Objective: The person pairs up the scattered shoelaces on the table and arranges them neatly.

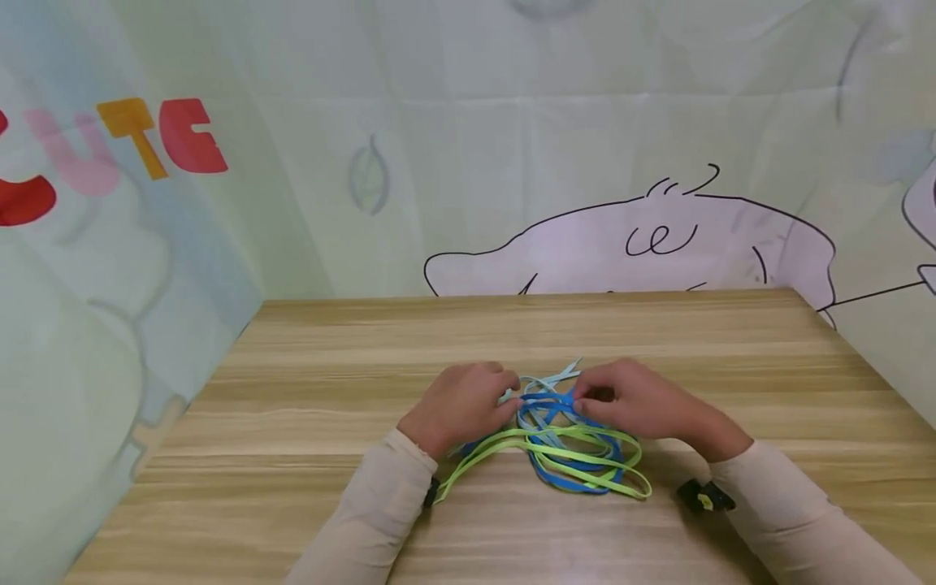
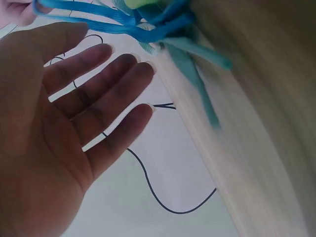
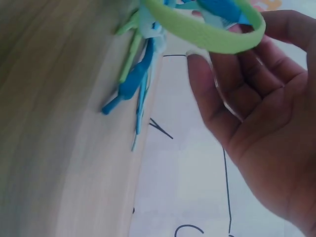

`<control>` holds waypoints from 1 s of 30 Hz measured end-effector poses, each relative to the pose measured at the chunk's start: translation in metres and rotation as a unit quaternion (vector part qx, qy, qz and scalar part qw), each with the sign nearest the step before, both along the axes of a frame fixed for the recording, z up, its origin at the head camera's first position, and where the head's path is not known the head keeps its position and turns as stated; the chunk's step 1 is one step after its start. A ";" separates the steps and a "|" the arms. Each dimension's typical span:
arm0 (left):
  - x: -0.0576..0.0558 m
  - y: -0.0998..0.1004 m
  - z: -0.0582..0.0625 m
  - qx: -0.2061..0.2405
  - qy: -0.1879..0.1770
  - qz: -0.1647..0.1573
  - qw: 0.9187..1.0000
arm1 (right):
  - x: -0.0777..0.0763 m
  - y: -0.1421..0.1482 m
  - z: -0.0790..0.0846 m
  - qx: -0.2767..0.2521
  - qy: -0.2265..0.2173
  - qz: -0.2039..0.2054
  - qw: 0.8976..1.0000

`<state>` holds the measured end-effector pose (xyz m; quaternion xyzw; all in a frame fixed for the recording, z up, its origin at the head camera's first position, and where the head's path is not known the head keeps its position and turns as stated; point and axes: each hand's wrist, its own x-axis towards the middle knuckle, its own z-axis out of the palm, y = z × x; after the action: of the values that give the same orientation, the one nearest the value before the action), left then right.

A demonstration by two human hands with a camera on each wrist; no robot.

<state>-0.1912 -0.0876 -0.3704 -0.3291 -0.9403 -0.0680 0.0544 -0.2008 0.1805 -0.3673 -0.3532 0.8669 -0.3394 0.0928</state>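
Observation:
A loose tangle of flat shoelaces lies on the table between the hands. It includes a blue shoelace (image 2: 163,32), a yellow-green shoelace (image 3: 210,40) and a light blue shoelace (image 1: 561,375). At the tangle's left side is the left hand (image 1: 464,402), its fingers extended and apart in the left wrist view, with the thumb beside a blue loop. The right hand (image 1: 651,402) pinches part of the blue lace between thumb and index finger at the tangle's right side. In the right wrist view, a yellow-green loop crosses in front of its fingers, partly hiding the pinch.
The laces rest on a wood-grain table (image 1: 329,390). Behind it and to the left hangs a pale printed backdrop (image 1: 468,162) with line drawings and coloured letters. Dark wrist devices (image 1: 705,496) sit beneath the sleeves.

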 end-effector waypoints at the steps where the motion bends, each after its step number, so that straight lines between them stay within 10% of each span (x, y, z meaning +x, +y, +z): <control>1: 0.001 0.001 0.001 0.005 0.001 -0.005 1.000 | 0.001 0.000 0.001 -0.010 -0.009 0.002 1.000; 30: -0.001 0.007 0.000 0.183 -0.034 -0.055 0.981 | 0.004 0.003 0.013 -0.093 -0.008 -0.056 0.994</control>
<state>-0.1920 -0.0806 -0.3703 -0.3625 -0.8937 -0.2527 0.0779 -0.1963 0.1830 -0.3540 -0.3083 0.8490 -0.4266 0.0475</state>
